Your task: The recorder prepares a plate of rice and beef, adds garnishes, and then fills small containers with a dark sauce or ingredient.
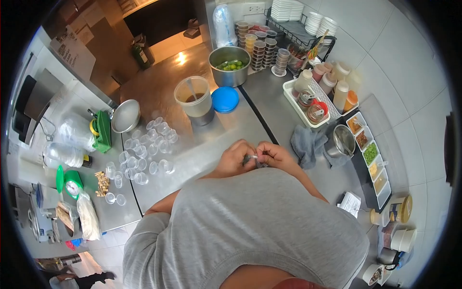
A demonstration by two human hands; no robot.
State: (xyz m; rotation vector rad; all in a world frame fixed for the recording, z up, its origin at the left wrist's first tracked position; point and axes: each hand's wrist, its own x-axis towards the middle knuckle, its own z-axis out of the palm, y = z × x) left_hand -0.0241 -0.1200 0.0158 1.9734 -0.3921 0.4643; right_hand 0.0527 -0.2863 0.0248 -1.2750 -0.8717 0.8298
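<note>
My left hand (239, 155) and my right hand (271, 154) meet close before my chest, over the near edge of the steel counter (202, 148). Between their fingertips they pinch a small whitish thing, too small and covered to name; something dark grey shows just below it. Ahead of the hands stands a clear plastic tub (195, 103) with brown liquid and a utensil in it, beside a blue round lid (225, 99). Left of them, many small clear plastic cups (144, 151) are spread over the counter.
A steel pot (229, 72) of green citrus fruits stands behind the lid. At right are a grey cloth (306, 144), a steel container (339, 142), a white basket (306, 108) and a topping tray (368, 159). A metal bowl (125, 116) and green scale (73, 184) stand left.
</note>
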